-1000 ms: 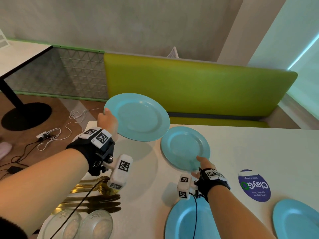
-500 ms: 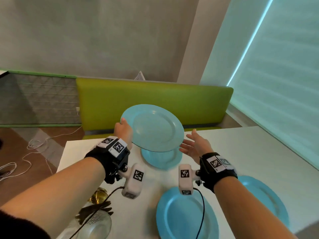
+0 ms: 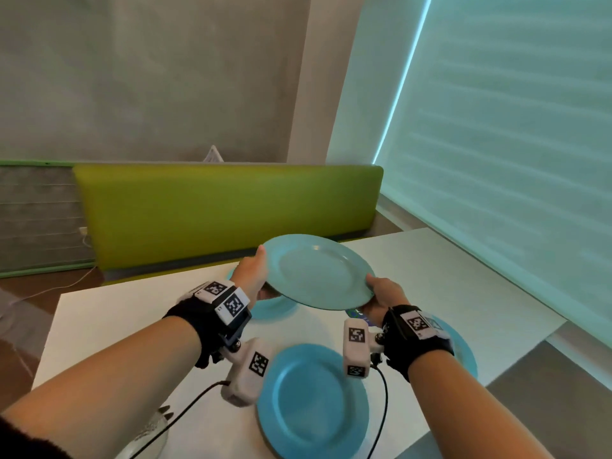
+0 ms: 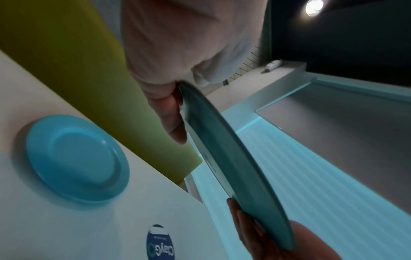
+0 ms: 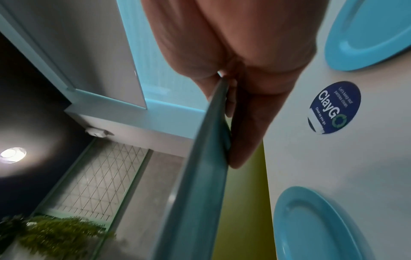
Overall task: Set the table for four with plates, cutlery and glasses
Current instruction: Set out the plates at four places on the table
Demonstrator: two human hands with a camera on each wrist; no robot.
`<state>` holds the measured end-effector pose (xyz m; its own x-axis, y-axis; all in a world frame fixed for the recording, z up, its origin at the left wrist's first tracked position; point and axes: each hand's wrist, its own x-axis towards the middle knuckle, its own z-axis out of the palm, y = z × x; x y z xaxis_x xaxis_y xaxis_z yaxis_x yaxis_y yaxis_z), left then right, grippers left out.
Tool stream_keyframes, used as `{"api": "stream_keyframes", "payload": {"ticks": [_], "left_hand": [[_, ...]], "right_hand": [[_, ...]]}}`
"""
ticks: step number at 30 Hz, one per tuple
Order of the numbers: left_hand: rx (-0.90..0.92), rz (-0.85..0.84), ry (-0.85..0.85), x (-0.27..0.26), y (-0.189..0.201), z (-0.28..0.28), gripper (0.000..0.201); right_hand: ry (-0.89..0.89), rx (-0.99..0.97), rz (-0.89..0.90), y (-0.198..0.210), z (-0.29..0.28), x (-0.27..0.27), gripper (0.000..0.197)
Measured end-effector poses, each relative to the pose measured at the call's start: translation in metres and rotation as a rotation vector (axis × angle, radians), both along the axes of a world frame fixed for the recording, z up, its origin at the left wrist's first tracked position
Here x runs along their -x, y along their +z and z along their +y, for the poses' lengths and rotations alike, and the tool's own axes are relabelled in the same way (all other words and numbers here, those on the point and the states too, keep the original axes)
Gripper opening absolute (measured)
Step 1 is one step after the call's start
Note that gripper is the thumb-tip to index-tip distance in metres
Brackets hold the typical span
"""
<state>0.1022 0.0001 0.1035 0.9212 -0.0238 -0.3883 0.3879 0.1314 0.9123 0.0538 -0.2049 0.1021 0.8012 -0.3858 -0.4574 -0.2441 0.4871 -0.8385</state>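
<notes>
I hold a light blue plate (image 3: 318, 273) in the air above the white table (image 3: 109, 313), one hand on each side. My left hand (image 3: 255, 273) grips its left rim, thumb on top and fingers under it (image 4: 175, 123). My right hand (image 3: 381, 288) grips the right rim the same way (image 5: 240, 123). Another blue plate (image 3: 271, 308) lies on the table below the held one, mostly hidden by it; the left wrist view shows it whole (image 4: 76, 160). A third plate (image 3: 314, 399) lies near me, and a fourth (image 3: 463, 346) lies under my right wrist.
A green bench back (image 3: 225, 210) runs along the table's far side. A round blue ClayGo sticker (image 5: 334, 107) sits on the tabletop between the plates. A clear glass bowl (image 3: 145, 435) stands at the near left edge. A window blind (image 3: 513, 160) fills the right.
My right hand, open beside the plate half a second ago, now grips its right rim. The plate has moved right and farther across the table, carried by both hands.
</notes>
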Motion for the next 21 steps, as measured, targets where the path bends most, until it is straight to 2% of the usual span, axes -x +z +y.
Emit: {"api": "stream_keyframes", "payload": {"ticks": [4,13,17,20,21], "left_hand": [[-0.147,-0.014,-0.01,-0.023,-0.004,-0.006,0.052],[-0.301,0.039,-0.03,-0.091,-0.036,-0.034,0.046],[-0.356,0.08,-0.014,-0.107,-0.052,-0.036,0.044],[-0.372,0.117,0.008,-0.114,-0.06,-0.033,0.044],[-0.38,0.125,0.009,-0.116,-0.061,-0.032,0.043]], "right_hand": [[-0.074,-0.058,0.018,-0.013,-0.033,-0.022,0.036],[-0.262,-0.092,0.091,-0.058,-0.139,-0.096,0.041],[-0.251,0.065,0.202,-0.081,-0.178,-0.116,0.042],[-0.078,0.308,0.313,-0.1,-0.191,-0.117,0.028],[-0.06,0.319,0.327,-0.107,-0.196,-0.12,0.021]]}}
